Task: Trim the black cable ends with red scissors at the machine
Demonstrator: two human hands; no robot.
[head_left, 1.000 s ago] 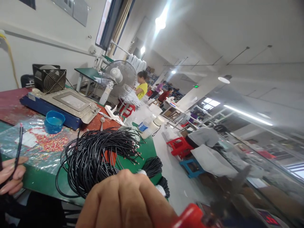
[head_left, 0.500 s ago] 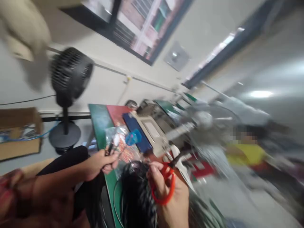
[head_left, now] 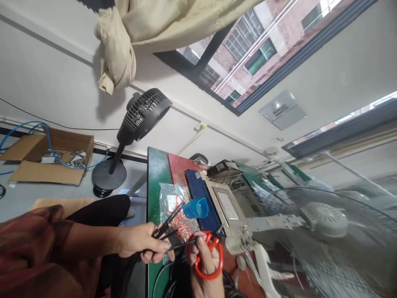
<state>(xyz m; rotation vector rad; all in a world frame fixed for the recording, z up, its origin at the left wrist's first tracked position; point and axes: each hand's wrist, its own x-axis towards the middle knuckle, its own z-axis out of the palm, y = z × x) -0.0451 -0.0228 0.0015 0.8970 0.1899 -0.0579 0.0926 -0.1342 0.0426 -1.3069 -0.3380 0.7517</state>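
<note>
While the view is tilting steeply, the left hand (head_left: 141, 247) is closing its fingers around a few thin black cables (head_left: 169, 219), whose ends are sticking up and to the right past the thumb. Just beside it, the right hand (head_left: 207, 269) is gripping red-handled scissors (head_left: 211, 258), fingers threaded through the loops, with the short blades pointing up toward the cable ends; whether the blades are touching a cable cannot be told. Both hands are hovering over the near edge of the green surface (head_left: 155, 182), where a coil of more black cable (head_left: 173, 281) is lying under them at the bottom of the frame.

Behind the cable ends, a clear plastic bag (head_left: 173, 203) is lying flat on the surface, holding a scatter of small red and yellowish pieces and a white slip. Touching the bag's right edge, a small blue cup (head_left: 196, 208) is lying on its side; its contents cannot be made out. Next to the cup, a flat machine (head_left: 228, 207) with a grey top plate is sitting on a blue base. On the floor to the left, an open cardboard box (head_left: 46, 161) is holding shiny packets and a loop of blue cable, near a black standing fan (head_left: 136, 124).
</note>
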